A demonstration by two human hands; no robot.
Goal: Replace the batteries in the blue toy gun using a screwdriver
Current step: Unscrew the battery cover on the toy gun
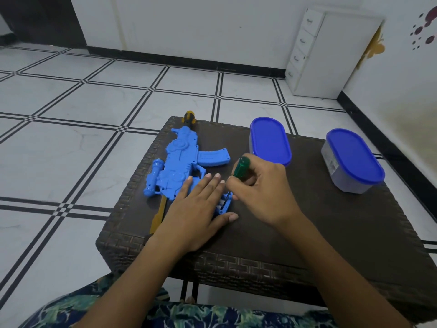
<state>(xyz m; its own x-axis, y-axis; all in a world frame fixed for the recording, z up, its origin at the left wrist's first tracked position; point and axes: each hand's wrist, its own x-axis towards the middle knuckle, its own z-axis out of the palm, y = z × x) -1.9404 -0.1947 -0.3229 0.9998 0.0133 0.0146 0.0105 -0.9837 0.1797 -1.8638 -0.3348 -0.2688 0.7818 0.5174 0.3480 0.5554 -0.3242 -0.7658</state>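
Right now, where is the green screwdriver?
In the head view, the right hand holds the green screwdriver near the middle of the dark table, between the blue toy gun on its left and the left blue-lidded container behind it.

Our left hand (201,209) lies flat, palm down, fingers straight and close together, thumb spread out to the right, pressing on the rear of the blue toy gun (179,159). Our right hand (262,192) sits just beside it, fingers curled round the green handle of the screwdriver (241,167). Our bare left forearm (132,280) and right forearm (331,268) reach in from below, drawing closer toward the hands.
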